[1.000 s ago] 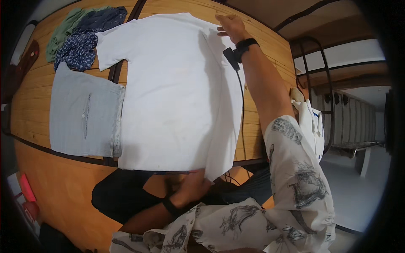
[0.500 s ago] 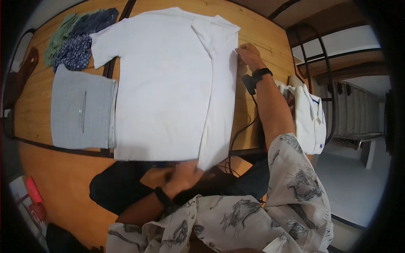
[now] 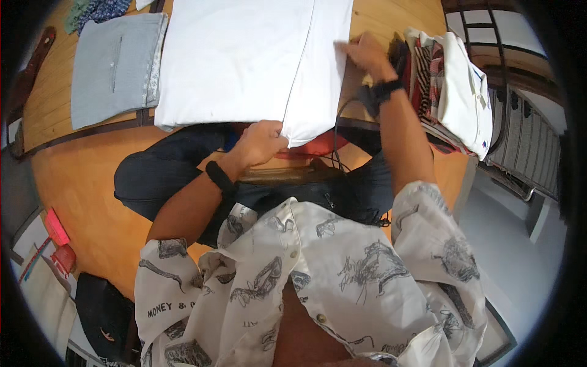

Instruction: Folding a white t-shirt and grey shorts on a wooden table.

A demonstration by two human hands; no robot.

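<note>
A white T-shirt [image 3: 238,67] lies spread on the wooden table, its right side folded inward in a long strip. My left hand [image 3: 262,145] is closed on the hem at the lower end of that fold, at the table's near edge. My right hand [image 3: 369,56] is beside the shirt's right edge, one digit stretched out to the fabric and apart from the others, slightly blurred. It does not appear to grip anything. Both wrists wear black bands; a dark device [image 3: 369,101] with a cable is by the right one.
Folded grey trousers [image 3: 113,73] lie left of the shirt, with crumpled blue patterned cloth [image 3: 107,12] beyond. A stack of folded clothes topped by a white collared garment [image 3: 460,92] stands at the right. A black cable [image 3: 336,137] hangs over the near edge.
The view has tilted down toward my lap. My right hand has moved nearer along the shirt's right edge. The left hand stays at the hem.
</note>
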